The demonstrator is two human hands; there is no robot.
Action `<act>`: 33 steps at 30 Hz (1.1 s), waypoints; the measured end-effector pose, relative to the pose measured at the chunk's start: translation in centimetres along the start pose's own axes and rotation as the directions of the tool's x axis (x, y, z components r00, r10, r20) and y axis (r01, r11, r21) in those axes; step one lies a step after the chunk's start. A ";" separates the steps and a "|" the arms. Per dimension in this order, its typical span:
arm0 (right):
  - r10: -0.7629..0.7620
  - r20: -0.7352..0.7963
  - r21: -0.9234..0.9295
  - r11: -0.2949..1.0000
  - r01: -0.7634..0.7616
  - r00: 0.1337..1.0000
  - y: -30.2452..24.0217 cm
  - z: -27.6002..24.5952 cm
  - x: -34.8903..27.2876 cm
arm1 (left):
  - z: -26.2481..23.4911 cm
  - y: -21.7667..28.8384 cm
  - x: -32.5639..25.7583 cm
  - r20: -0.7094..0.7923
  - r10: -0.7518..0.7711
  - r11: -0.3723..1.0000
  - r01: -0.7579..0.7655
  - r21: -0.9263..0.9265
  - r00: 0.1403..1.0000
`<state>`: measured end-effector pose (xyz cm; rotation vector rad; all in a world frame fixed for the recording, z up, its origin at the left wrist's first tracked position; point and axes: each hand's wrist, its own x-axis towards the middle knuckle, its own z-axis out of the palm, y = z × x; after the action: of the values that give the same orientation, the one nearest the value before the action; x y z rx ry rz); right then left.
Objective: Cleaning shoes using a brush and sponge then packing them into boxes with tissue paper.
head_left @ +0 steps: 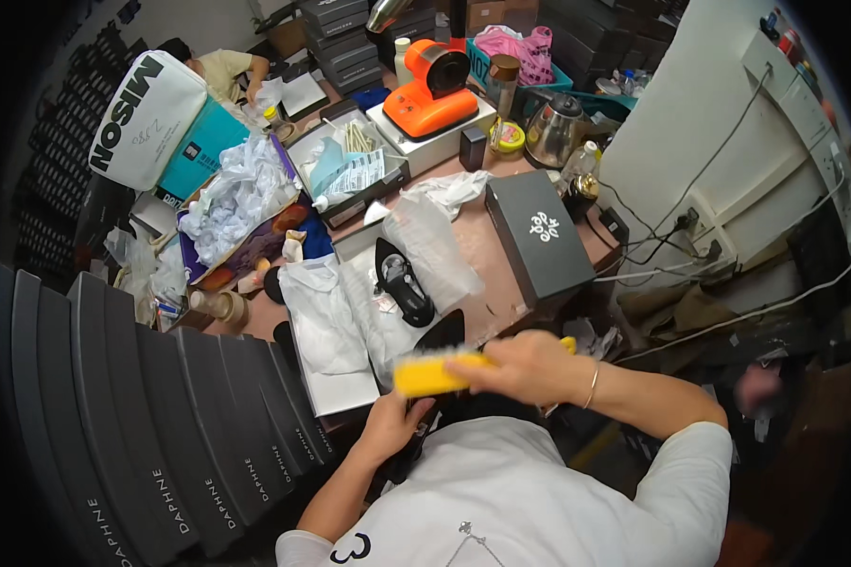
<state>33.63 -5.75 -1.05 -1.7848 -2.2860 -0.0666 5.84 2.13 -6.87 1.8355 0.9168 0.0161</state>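
Note:
My right hand [531,367] is wrapped round the handle of a yellow brush [430,375] with pale bristles, slightly smeared by motion. Just beneath the brush, close to my body, my left hand [395,425] is closed on a black shoe [444,331]; its dark pointed end shows beyond the brush, and the brush hides much of the rest. A second black pointed shoe [412,302] lies in the open shoebox [338,402] on white tissue. White wrapping paper [323,317] spreads over the box's left part, and a translucent sheet [435,248] lies at its right.
A dark grey box lid [542,236] sits to the right, beside bottles and a kettle [551,132]. Beyond are an orange machine [435,90] and a bin of crumpled paper [241,198]. Stacked shoeboxes [161,416] stand at left. Another person [225,74] sits far left. Cables [671,269] hang at right.

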 end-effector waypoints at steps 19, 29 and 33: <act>0.666 0.478 0.831 -0.554 -0.050 0.573 -6.0 9.6 -5.6 | 7.1 -5.2 -7.4 0.193 -0.149 -0.021 0.192 -0.981 0.970; 0.511 0.413 0.884 -0.026 -0.466 0.754 2.6 9.3 -5.7 | 9.9 2.4 -0.8 0.087 -0.080 -0.268 0.062 -0.961 0.993; 0.241 -0.248 0.550 0.832 -0.068 0.938 -2.5 1.8 -5.0 | 8.1 2.7 -0.3 0.128 -0.132 -0.142 0.109 -0.984 0.983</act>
<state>32.12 -10.83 -3.58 -1.5235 -1.7066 0.2792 10.45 -4.88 -8.30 0.1585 0.6586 0.5139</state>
